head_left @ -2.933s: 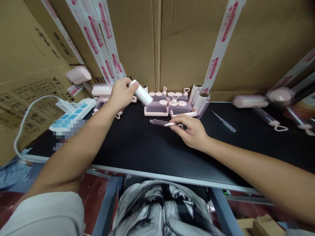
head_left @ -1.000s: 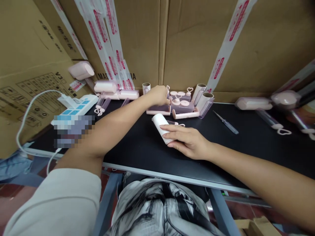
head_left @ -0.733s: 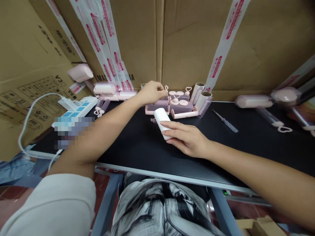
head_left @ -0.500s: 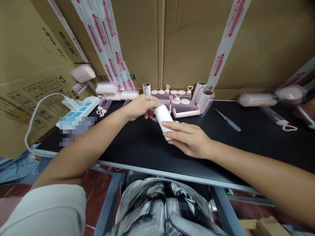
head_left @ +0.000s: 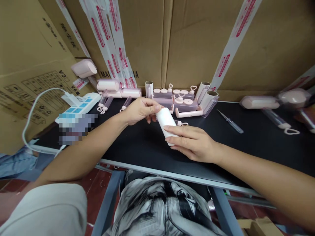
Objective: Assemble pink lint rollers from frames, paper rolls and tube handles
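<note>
A white lint roller roll (head_left: pixel 166 120) is held tilted above the black tabletop, its upper end leaning left. My right hand (head_left: pixel 197 143) grips the lower end, fingers wrapped across its side. With thumb and fingers closed, my left hand (head_left: pixel 142 111) pinches the upper rim; its other fingertips are partly hidden. Just behind the roll lie pink lint roller handles with tinted covers (head_left: pixel 186 105). A small handle with a heart-shaped loop (head_left: pixel 182 124) shows between the roll and those parts.
Upright rolls (head_left: pixel 209 98) stand behind. A screwdriver (head_left: pixel 231 122) lies to the right, near more pink rollers (head_left: pixel 260 102). At left are a white power strip (head_left: pixel 83 106) with a cable and further rollers (head_left: pixel 108 86). Large cardboard boxes (head_left: pixel 192 42) wall off the back.
Both hands still hold the roll in nearly the same pose. The view has shifted slightly, and the small heart-loop handle behind the roll shows more.
</note>
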### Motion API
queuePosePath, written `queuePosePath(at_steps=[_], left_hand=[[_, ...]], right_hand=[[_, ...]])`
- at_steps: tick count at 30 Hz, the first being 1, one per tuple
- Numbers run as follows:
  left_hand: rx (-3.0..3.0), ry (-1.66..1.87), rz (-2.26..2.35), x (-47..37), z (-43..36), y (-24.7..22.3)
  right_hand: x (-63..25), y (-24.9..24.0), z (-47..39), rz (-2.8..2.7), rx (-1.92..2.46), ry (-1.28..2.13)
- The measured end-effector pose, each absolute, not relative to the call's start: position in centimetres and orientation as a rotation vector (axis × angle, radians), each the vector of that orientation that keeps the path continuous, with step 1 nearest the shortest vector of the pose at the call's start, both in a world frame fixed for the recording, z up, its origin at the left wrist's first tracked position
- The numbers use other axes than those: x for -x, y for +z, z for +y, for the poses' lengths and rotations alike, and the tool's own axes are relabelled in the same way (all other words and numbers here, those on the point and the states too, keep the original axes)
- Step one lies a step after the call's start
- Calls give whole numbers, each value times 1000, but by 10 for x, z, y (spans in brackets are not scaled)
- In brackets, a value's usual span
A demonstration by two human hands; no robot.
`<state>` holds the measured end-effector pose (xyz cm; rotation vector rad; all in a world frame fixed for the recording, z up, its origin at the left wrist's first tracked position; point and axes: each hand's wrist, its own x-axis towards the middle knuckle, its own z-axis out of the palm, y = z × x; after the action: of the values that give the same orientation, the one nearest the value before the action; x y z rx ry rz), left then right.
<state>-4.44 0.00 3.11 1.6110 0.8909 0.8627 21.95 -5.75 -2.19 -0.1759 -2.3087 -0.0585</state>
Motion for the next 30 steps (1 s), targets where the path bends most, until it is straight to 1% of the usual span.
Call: queuePosePath(at_steps=[3, 8, 12, 16, 19, 23, 26, 30], left_hand=[[-1537, 882, 906, 38, -3, 23], [-1548, 864, 848, 19, -16, 8], [-1602, 790, 812, 9, -27, 5], [-1614, 786, 854, 8, -27, 5], [-1792, 814, 938, 16, -17, 4], [-2279, 947, 1317, 38, 7, 2], [-2548, 848, 1457, 51, 19, 2], [-2648, 706, 1486, 52, 26, -1]], right_hand=[[-220, -24, -58, -2320, 246, -40], [-219, -32, -53, -2254, 621, 64], [-217, -37, -51, -2341, 641, 194], [-216, -35, -50, -2287, 618, 189], [-219, -32, -47, -2222, 659, 176], [-224, -32, -41, -2125, 802, 204], [-224, -35, -38, -2056, 865, 241], [-223, -38, -35, -1985, 900, 338]])
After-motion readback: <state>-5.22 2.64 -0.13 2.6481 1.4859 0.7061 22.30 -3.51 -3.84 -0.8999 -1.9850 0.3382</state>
